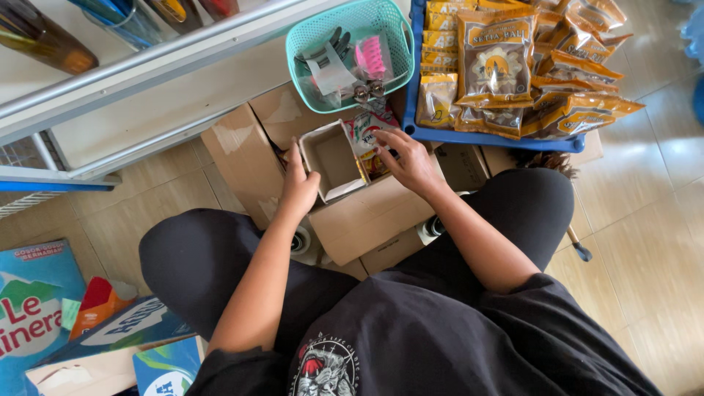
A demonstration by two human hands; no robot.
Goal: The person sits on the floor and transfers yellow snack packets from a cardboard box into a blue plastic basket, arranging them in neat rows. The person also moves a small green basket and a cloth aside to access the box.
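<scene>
Left hand [299, 183] flat against the small grey open carton [331, 158], at its 9 o'clock. Right hand [411, 158] pinches the red-white sachet packets [369, 143] at 3 o'clock; their lower ends are hidden inside the carton.

Under your hands the small grey paperboard box [331, 158] looks matt, the red-and-white foil sachet [370, 139] glossy. The large brown corrugated carton [367, 216] is rough and dull; far off, the teal plastic basket [308, 44] is smooth.

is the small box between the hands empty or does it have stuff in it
Partly filled. The small box shows a bare bottom on its left side, while the right hand presses red-and-white packets upright against its right wall. The left hand steadies its edge.
</scene>
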